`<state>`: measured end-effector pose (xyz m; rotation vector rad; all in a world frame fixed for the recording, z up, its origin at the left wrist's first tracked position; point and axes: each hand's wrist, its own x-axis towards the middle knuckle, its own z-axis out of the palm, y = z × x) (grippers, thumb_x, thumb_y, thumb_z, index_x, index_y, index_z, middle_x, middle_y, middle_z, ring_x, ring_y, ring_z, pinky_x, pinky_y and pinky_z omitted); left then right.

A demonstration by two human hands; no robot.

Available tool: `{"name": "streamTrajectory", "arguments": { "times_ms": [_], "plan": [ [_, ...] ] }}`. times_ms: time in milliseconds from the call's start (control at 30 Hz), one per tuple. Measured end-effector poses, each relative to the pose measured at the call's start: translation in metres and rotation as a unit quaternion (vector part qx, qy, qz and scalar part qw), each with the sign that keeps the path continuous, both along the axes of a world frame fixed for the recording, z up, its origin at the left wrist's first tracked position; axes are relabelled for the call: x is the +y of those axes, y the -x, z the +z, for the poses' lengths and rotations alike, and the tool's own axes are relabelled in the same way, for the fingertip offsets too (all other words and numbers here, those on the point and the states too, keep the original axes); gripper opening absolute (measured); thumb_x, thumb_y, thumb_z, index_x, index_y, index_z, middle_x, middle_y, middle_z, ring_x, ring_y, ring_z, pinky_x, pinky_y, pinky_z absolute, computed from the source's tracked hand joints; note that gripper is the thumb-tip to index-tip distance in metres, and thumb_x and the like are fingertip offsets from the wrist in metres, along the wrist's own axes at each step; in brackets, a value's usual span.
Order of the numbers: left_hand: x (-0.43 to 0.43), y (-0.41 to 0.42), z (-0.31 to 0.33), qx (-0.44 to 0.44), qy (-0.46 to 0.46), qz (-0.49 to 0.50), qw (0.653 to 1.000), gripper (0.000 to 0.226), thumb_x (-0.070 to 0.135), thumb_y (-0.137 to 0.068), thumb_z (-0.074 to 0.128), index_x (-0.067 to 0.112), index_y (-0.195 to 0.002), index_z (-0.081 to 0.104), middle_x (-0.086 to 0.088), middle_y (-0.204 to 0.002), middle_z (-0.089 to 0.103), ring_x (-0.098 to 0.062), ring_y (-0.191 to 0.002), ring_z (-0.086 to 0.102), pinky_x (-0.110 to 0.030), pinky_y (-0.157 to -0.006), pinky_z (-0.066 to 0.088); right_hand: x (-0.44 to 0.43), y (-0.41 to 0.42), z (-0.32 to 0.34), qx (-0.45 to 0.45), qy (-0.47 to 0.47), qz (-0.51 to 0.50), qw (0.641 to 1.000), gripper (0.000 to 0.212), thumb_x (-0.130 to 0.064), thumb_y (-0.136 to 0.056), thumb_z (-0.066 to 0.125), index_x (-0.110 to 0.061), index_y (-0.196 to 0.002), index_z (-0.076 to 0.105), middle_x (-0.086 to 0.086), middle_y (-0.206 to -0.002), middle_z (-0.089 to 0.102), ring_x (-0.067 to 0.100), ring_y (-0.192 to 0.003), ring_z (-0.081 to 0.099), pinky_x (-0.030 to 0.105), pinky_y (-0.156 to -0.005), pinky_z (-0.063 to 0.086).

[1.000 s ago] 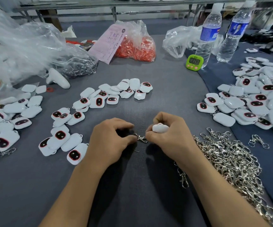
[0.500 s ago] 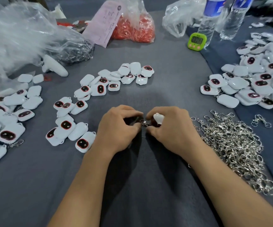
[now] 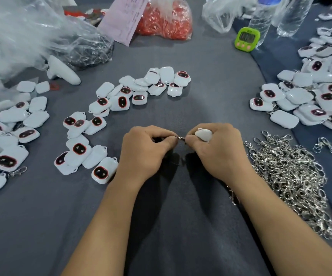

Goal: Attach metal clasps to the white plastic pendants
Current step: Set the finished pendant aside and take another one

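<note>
At frame centre, above the grey cloth-covered bench (image 3: 181, 246), the right grip (image 3: 217, 154) curls round a small white plastic pendant (image 3: 203, 134) while the left grip (image 3: 147, 154) pinches a silver metal clasp (image 3: 180, 138) just beside it; joining seems underway, and next the clasp's ring needs working fully through.

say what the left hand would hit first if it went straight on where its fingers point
Likely the right hand, just past the clasp the left hand pinches; it holds a white pendant.

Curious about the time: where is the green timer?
Head view, far right: the green timer stands beside a clear water bottle, right of the red-filled bag.
</note>
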<state>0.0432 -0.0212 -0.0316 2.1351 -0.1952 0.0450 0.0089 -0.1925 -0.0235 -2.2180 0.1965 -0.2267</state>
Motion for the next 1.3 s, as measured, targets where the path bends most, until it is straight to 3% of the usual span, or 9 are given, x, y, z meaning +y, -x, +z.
{"name": "streamTrajectory", "arguments": {
  "times_ms": [200,267,467,767,967,1133,1300],
  "plan": [
    [-0.008,0.002,0.005,0.046,0.199,0.035,0.978,0.015,0.019,-0.077,0.085,0.033,-0.073,0.081,0.012,-0.074,0.077,0.002,-0.072,0.071,-0.008,-0.064,0.048,0.001,0.003,0.002,-0.016,-0.037,0.004,0.999,0.014,-0.022,-0.085,0.077,-0.028,-0.072,0.075,-0.016,-0.064,0.068,0.004,-0.067,0.061,0.011,-0.057,0.044],
    [-0.009,0.003,0.005,0.050,0.223,0.024,0.973,0.013,0.020,-0.077,0.085,0.032,-0.075,0.081,0.009,-0.074,0.077,0.001,-0.072,0.071,-0.009,-0.064,0.049,0.003,0.005,0.006,-0.054,-0.064,-0.002,0.996,0.013,-0.020,-0.083,0.079,-0.030,-0.075,0.077,-0.018,-0.070,0.071,0.003,-0.069,0.064,0.010,-0.061,0.046],
    [-0.007,0.002,0.004,0.057,0.212,-0.042,0.975,0.010,0.020,-0.083,0.080,0.027,-0.075,0.082,0.001,-0.065,0.074,-0.005,-0.057,0.066,-0.015,-0.055,0.049,0.005,0.010,0.010,-0.067,-0.079,0.033,0.994,0.017,-0.016,-0.082,0.080,-0.030,-0.073,0.077,-0.013,-0.070,0.073,0.004,-0.067,0.066,0.019,-0.063,0.050],
    [-0.008,0.005,0.003,0.050,0.228,-0.057,0.971,0.010,0.023,-0.079,0.082,0.031,-0.084,0.082,0.008,-0.081,0.078,-0.008,-0.081,0.075,-0.017,-0.071,0.054,0.004,0.008,0.007,-0.046,-0.090,0.016,0.995,0.016,-0.018,-0.077,0.082,-0.029,-0.067,0.075,-0.010,-0.063,0.070,-0.001,-0.058,0.059,0.014,-0.056,0.046],
    [-0.006,0.006,0.004,0.038,0.231,-0.079,0.969,0.021,0.012,-0.079,0.081,0.032,-0.086,0.082,0.007,-0.083,0.079,-0.011,-0.082,0.076,-0.020,-0.073,0.057,0.008,0.006,0.007,-0.045,-0.139,0.015,0.989,0.004,-0.021,-0.067,0.073,-0.024,-0.064,0.073,0.000,-0.058,0.065,0.004,-0.054,0.052,0.018,-0.049,0.041],
    [-0.017,0.014,0.003,0.027,0.214,-0.043,0.976,0.019,0.008,-0.077,0.081,0.027,-0.080,0.080,0.006,-0.077,0.077,-0.012,-0.075,0.075,-0.026,-0.072,0.059,0.004,0.003,0.006,-0.063,-0.207,0.002,0.976,0.019,-0.004,-0.078,0.076,-0.019,-0.066,0.074,-0.009,-0.054,0.060,0.002,-0.051,0.049,0.016,-0.048,0.039],
    [-0.022,0.016,0.005,-0.026,0.149,-0.031,0.988,0.015,0.019,-0.079,0.081,0.033,-0.082,0.080,0.019,-0.076,0.075,0.000,-0.073,0.073,-0.012,-0.065,0.054,-0.004,0.002,0.007,-0.088,-0.111,-0.002,0.990,0.022,-0.007,-0.080,0.077,-0.023,-0.066,0.073,-0.009,-0.060,0.068,0.002,-0.055,0.058,0.013,-0.052,0.044]
  ]
}}
